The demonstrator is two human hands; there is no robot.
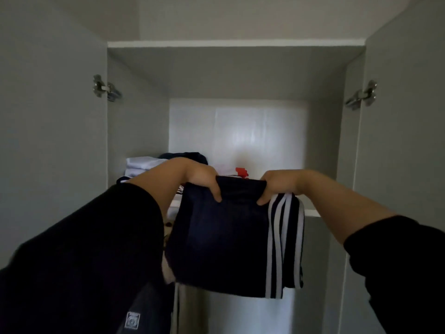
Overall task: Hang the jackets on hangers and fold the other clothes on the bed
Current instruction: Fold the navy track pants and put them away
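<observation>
A folded dark navy garment with white side stripes [224, 242] hangs in front of an open wardrobe. My left hand [199, 179] grips its top edge at the left corner, thumb on the front. My right hand [277, 186] grips the top edge at the right, beside the stripes. The garment's top is level with the wardrobe shelf [310, 212]. On that shelf behind my hands lie folded clothes: a white stack [142, 167], a dark piece [183, 156] and something with red on it [241, 171].
Both wardrobe doors stand open, left door [48, 116] and right door [404, 141], with metal hinges [106, 89]. A top shelf board [236, 43] spans above. Below the shelf, hanging fabric [178, 307] shows beside my left sleeve.
</observation>
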